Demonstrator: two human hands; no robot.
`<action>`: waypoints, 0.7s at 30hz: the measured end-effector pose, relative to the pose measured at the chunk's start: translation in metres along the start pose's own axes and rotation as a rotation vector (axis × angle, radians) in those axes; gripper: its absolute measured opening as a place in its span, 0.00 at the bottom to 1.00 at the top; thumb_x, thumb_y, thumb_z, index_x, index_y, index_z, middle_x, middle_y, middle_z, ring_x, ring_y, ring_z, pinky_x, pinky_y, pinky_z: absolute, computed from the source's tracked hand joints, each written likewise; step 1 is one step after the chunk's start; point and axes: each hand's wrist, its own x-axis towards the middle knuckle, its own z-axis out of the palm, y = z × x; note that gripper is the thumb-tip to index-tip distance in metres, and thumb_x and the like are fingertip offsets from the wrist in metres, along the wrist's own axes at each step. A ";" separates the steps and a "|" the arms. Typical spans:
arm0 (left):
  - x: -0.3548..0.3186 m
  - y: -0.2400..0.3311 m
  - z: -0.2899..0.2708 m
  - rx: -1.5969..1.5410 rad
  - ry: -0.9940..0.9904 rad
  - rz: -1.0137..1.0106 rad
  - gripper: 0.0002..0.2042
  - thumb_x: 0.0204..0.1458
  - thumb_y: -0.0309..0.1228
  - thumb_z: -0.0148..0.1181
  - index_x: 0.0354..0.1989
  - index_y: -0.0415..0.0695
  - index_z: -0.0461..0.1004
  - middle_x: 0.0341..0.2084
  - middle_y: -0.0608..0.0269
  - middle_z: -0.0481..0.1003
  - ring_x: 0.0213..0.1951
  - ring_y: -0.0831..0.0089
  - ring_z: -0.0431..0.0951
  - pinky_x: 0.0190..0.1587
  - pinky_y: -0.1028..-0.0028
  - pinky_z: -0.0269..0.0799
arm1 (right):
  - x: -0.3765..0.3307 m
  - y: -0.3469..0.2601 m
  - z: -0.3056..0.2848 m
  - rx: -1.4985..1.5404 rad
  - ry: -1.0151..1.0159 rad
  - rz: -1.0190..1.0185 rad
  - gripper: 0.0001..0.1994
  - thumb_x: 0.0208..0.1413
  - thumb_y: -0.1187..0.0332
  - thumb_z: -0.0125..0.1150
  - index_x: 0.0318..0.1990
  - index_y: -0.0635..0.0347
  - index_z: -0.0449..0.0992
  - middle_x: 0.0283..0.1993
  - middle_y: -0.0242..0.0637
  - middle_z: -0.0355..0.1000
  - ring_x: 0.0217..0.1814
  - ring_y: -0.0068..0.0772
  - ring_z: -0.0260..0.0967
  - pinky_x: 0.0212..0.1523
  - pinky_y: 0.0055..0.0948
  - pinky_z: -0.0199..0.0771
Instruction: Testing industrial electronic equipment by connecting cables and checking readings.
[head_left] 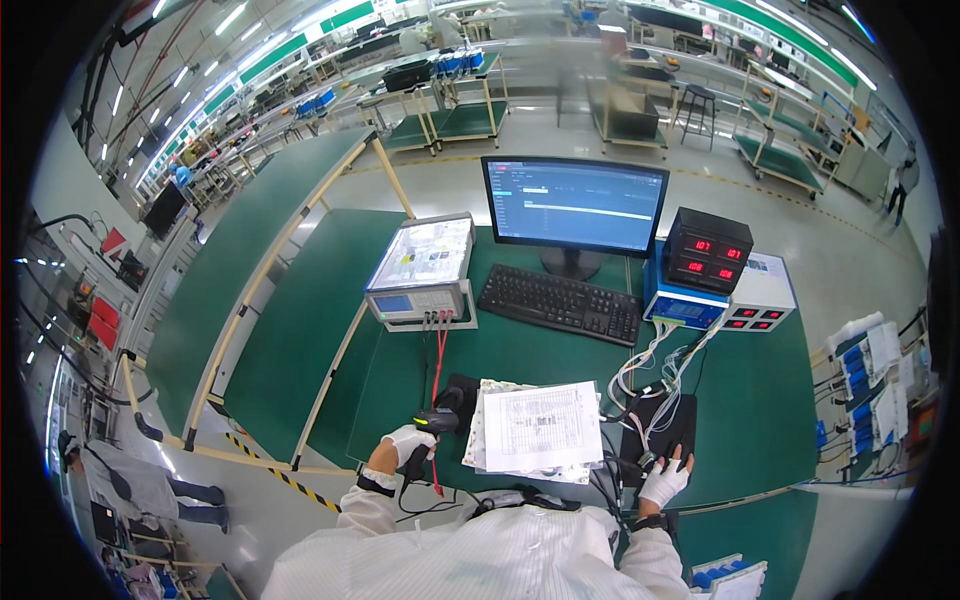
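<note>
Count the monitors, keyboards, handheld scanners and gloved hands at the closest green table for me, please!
Monitor: 1
Keyboard: 1
Handheld scanner: 1
Gloved hands, left hand and right hand: 2
Total: 5

Bright overhead tube lights (231, 18); strong fisheye bending; the upper-centre background (578, 75) seems smeared, perhaps blurred.

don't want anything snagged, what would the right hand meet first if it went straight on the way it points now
Probably the white cables running down onto the black pad, just ahead of the right hand; how high they sit is unclear.
</note>
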 end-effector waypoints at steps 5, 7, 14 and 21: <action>0.005 0.004 0.001 0.003 0.073 0.011 0.09 0.42 0.28 0.62 0.32 0.39 0.75 0.24 0.61 0.75 0.26 0.71 0.75 0.31 0.74 0.71 | 0.001 -0.005 -0.004 -0.008 -0.009 0.017 0.30 0.43 0.74 0.65 0.58 0.52 0.68 0.61 0.53 0.58 0.56 0.56 0.61 0.55 0.45 0.62; 0.008 0.009 0.008 -0.014 0.122 0.027 0.09 0.42 0.27 0.63 0.33 0.40 0.75 0.24 0.61 0.75 0.26 0.71 0.75 0.30 0.74 0.71 | 0.000 -0.004 -0.004 -0.003 -0.023 0.037 0.30 0.42 0.74 0.64 0.58 0.51 0.67 0.61 0.53 0.57 0.57 0.56 0.59 0.56 0.46 0.60; 0.043 0.014 0.038 0.134 0.469 0.232 0.23 0.41 0.26 0.65 0.50 0.42 0.72 0.42 0.54 0.78 0.43 0.61 0.77 0.48 0.68 0.69 | -0.002 0.002 0.002 -0.012 -0.019 0.029 0.32 0.40 0.74 0.64 0.59 0.51 0.67 0.60 0.52 0.57 0.57 0.56 0.59 0.55 0.47 0.60; 0.080 -0.012 0.042 0.451 0.658 0.179 0.30 0.41 0.35 0.66 0.56 0.43 0.66 0.47 0.48 0.74 0.49 0.53 0.74 0.52 0.62 0.69 | -0.003 0.001 0.003 -0.009 -0.011 -0.001 0.30 0.40 0.73 0.65 0.57 0.48 0.69 0.59 0.53 0.58 0.57 0.57 0.59 0.55 0.48 0.60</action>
